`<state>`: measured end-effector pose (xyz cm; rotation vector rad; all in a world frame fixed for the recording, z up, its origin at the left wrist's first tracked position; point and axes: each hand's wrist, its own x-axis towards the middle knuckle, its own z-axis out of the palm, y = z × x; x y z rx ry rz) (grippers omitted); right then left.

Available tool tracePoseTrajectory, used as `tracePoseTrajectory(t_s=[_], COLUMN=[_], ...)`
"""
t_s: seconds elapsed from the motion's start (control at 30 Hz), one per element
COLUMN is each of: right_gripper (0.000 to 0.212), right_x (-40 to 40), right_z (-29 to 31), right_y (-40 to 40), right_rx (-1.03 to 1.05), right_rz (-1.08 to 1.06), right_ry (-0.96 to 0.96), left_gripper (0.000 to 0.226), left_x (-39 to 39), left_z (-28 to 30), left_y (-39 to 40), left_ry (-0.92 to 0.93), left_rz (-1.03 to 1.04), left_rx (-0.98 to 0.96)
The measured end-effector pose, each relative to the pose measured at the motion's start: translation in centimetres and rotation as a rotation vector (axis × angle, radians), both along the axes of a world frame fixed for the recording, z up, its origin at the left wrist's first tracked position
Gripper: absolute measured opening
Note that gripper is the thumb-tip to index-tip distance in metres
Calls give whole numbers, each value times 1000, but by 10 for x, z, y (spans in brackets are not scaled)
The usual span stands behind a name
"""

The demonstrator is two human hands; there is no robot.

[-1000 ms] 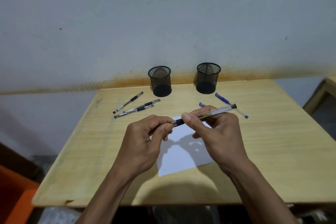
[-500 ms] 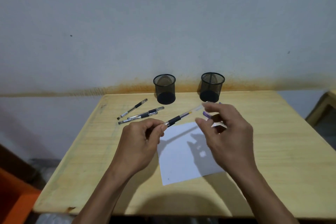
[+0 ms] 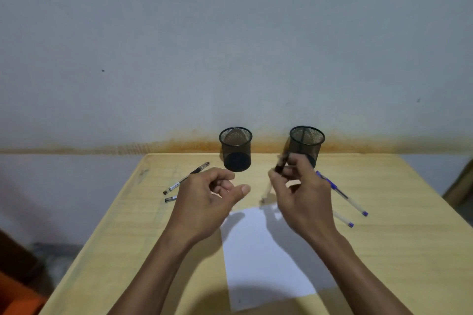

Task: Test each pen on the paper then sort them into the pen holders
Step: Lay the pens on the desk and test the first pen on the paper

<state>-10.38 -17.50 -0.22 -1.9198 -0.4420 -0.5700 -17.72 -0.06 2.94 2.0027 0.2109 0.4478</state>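
My right hand (image 3: 304, 202) is raised over the table's middle and pinches a black-grip pen (image 3: 281, 164), blurred, its dark end up and its clear barrel slanting down-left. My left hand (image 3: 204, 202) hovers beside it with thumb out and fingers loosely curled, and nothing shows in it. White paper (image 3: 263, 258) lies under and in front of both hands. Two black mesh pen holders stand at the back edge, the left one (image 3: 235, 151) and the right one (image 3: 311, 144); both look empty. The right hand is just in front of the right holder.
Black pens (image 3: 186, 178) lie left of the holders, partly hidden by my left hand. Two blue pens (image 3: 343, 193) lie to the right of my right hand. The wooden table (image 3: 396, 250) ends at a grey wall behind; another piece of furniture (image 3: 460, 186) stands at far right.
My left hand has let go of the pen and opened. My right hand has swung the pen upright and carried it back towards the right holder. The view has tilted upward.
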Motion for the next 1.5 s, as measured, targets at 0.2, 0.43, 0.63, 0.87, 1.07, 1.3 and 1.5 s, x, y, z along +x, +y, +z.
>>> tracePoseTrajectory(t_s=[0.2, 0.43, 0.63, 0.87, 1.07, 1.3, 1.5], right_gripper=[10, 15, 19, 16, 15, 18, 12], right_x=[59, 125, 152, 156, 157, 154, 137], right_z=[32, 32, 11, -5, -4, -4, 1], right_y=[22, 62, 82, 92, 88, 83, 62], right_rx=[376, 348, 321, 312, 350, 375, 363], right_rz=[12, -24, -42, -38, -39, -26, -48], right_ry=[229, 313, 425, 500, 494, 497, 428], left_gripper=[29, 87, 68, 59, 59, 55, 64], left_x=[80, 141, 152, 156, 156, 154, 153], left_z=[-13, -29, -36, -38, -40, -42, -45], left_y=[22, 41, 45, 43, 44, 43, 46], left_ry=[-51, 80, 35, -38, -52, -73, -7], left_rz=[206, 194, 153, 148, 145, 144, 137], left_rx=[190, 240, 234, 217, 215, 209, 202])
